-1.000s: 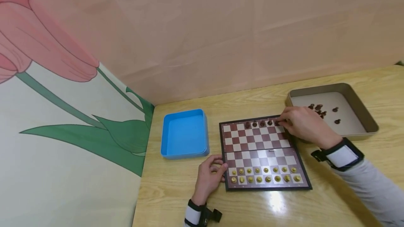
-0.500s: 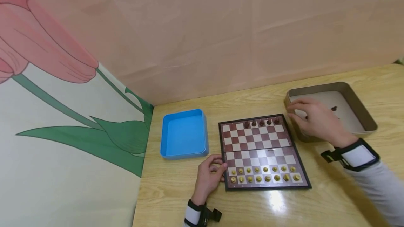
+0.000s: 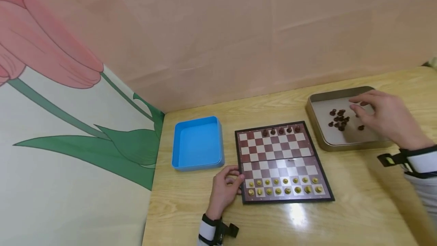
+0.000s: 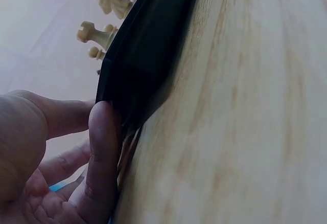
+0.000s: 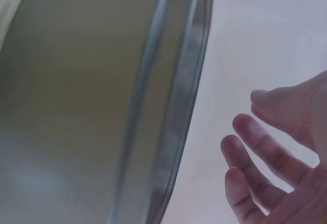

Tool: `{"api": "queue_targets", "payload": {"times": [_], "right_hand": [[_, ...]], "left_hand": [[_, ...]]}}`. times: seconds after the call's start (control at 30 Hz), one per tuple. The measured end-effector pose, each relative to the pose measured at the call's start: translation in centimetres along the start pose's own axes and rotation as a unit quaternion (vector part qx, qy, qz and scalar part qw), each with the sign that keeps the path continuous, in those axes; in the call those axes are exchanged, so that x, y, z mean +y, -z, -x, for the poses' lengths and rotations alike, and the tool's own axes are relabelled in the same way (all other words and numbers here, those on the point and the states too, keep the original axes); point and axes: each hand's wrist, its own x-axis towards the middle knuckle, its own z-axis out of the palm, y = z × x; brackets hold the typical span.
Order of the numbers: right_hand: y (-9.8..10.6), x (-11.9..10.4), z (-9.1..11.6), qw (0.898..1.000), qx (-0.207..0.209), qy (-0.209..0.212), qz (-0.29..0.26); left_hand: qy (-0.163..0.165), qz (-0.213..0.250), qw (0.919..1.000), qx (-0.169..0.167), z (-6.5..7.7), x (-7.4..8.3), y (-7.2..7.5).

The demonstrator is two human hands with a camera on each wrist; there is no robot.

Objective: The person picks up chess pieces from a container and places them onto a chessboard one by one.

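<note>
A folding chessboard (image 3: 276,150) lies on the table, with two rows of gold chess pieces (image 3: 288,190) at its near side. Several dark brown chess pieces (image 3: 281,130) stand in its far row. My left hand (image 3: 223,190) pinches the board's left edge near the front corner; the left wrist view shows thumb and fingers against the black side (image 4: 143,55). Above the right part of a metal tin (image 3: 336,147) is my right hand (image 3: 387,117), thumb and fingers apart and nothing visible between them. Loose dark chess pieces (image 3: 340,119) lie inside the tin, some perhaps hidden by the hand.
A blue square tray (image 3: 198,145) sits on the wooden table (image 3: 273,225) left of the board. Behind the table rises a pinkish cloth backdrop (image 3: 218,41). A flower-printed panel (image 3: 85,177) stands on the left.
My right hand has left the dark piece at the board's far right and moved rightward over the tin, its fingers now spread. The left hand has stayed at the board's edge.
</note>
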Motion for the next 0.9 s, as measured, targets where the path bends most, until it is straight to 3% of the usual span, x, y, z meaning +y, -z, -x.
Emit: {"api": "queue_targets", "payload": {"times": [0.4, 0.9], "right_hand": [[-0.2, 1.9, 1.1, 0.998, -0.050, -0.047, 0.010], [-3.7, 0.9, 2.3, 0.992, -0.122, -0.032, -0.006]], "left_hand": [[0.012, 0.002, 0.9999, 0.001, 0.0, 0.2, 0.0], [0.011, 0.006, 0.9999, 0.002, -0.3, -0.4, -0.1]]}}
